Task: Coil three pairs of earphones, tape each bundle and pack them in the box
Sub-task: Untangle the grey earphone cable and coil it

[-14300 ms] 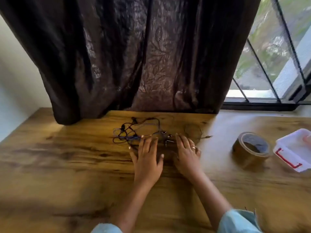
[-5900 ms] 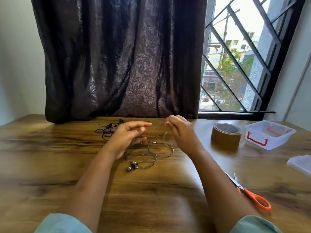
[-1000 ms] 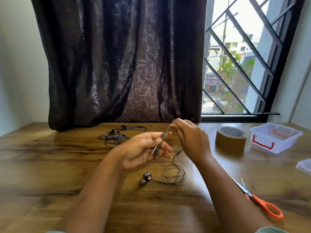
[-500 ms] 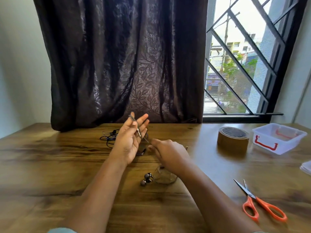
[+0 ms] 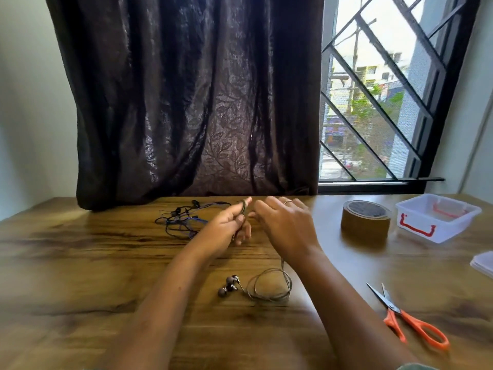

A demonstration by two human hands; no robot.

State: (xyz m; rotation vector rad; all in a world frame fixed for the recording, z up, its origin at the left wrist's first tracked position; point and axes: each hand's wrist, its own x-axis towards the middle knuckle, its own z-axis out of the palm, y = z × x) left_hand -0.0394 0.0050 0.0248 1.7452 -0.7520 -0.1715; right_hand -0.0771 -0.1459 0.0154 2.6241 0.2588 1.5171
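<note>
Left of centre, on the far side of the wooden table (image 5: pixel 80 263): dark earphone tangle (image 5: pixel 184 220), black and blue leads knotted together and uncoiled, just below the curtain (image 5: pixel 186 102) hem. Cannot separate the pairs by eye.

Centre: left hand (image 5: pixel 226 228) raised off the table, fingers curled round a few turns of the grey earphone cord (image 5: pixel 290 284), thumb pressed on top. Most of that cord lies slack in loose loops at lower centre, its earbuds (image 5: pixel 229 285) resting on the wood just left of the loops. One strand climbs from the loops and passes behind the right wrist.

Right hand (image 5: pixel 282 228) just beside the left, knuckles toward the camera, fingers bent. The back of the hand hides the fingertips, so I cannot tell whether it pinches the cord.

Right of centre: brown tape roll (image 5: pixel 365 220) lying flat. Beyond it: clear box (image 5: pixel 437 220) with red handles, open, no earphones visible inside. Lower right: orange-handled scissors (image 5: pixel 408 319). Right edge: what looks like the box lid (image 5: pixel 484 263).

Judgement: first bundle under way, no tape on it yet.

Risks:
- Slack loops may snag on themselves and knot as they are drawn up.
- Earbuds may drag and catch.
- Turns may slip off the left fingers if a hand lets go to reach the tape, well apart on the right.
</note>
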